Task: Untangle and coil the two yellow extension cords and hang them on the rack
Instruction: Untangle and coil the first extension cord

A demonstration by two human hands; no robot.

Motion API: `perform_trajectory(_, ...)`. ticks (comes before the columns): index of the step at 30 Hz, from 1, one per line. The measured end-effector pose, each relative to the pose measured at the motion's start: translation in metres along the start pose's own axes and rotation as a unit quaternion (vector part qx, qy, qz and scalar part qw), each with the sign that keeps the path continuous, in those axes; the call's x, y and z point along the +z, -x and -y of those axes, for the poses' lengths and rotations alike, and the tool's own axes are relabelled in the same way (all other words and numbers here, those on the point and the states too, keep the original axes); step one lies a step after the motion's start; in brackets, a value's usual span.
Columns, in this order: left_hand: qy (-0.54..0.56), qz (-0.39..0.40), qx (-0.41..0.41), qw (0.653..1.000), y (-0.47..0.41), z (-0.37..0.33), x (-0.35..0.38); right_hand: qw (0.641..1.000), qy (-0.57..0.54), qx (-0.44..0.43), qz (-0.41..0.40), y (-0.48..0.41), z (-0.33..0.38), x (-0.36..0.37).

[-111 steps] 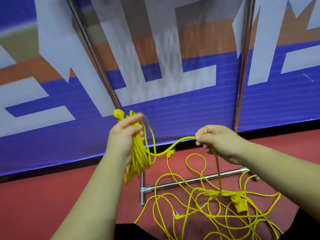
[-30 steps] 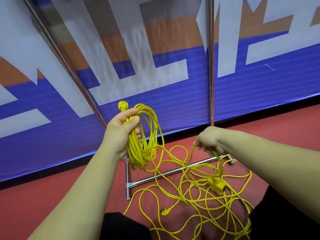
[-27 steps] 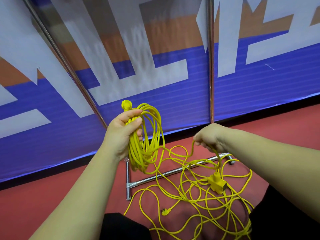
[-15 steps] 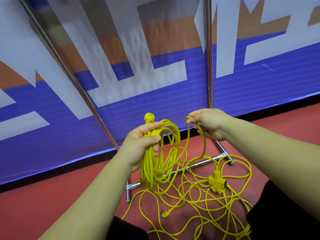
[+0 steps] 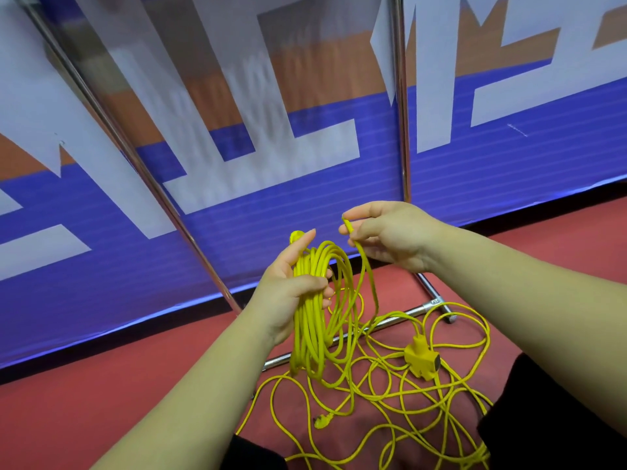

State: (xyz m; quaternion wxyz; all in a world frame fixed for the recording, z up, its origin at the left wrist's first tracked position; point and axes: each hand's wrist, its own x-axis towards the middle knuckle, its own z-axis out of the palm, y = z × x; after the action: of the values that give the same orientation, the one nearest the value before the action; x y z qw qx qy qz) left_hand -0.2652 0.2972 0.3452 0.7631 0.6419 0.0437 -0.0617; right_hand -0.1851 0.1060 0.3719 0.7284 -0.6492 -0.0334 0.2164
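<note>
My left hand (image 5: 291,283) grips a hanging coil of yellow cord (image 5: 312,330), with a yellow plug end (image 5: 296,236) poking up above the thumb. My right hand (image 5: 390,235) pinches a loop of the same cord (image 5: 359,252) just right of the coil top. The loose yellow cord (image 5: 390,395) lies tangled on the red floor below, with a yellow socket block (image 5: 422,359) and a small plug (image 5: 320,420) in it. The rack shows as two chrome uprights (image 5: 402,130) and a base bar (image 5: 390,318) on the floor.
A blue, white and orange banner wall (image 5: 305,205) stands right behind the rack. The left upright (image 5: 135,161) slants across the view. Dark trousers (image 5: 549,418) show at the bottom right, and more red floor (image 5: 84,385) lies to the left.
My right hand lifted a loop of cord off the floor and brought it up beside the coil. My left hand with the coil moved right and lower in view. The coil has grown.
</note>
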Motion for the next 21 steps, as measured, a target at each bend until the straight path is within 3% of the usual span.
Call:
perform_trajectory(10, -0.013, -0.035, 0.021, 0.999, -0.009, 0.013, 0.018, 0.999, -0.020, 0.014, -0.029, 0.002, 0.008, 0.012)
perform_trajectory(21, 0.052, -0.028, 0.018, 0.998, -0.011, 0.014, 0.033, 0.990, -0.125, 0.012, -0.070, -0.008, 0.005, 0.015)
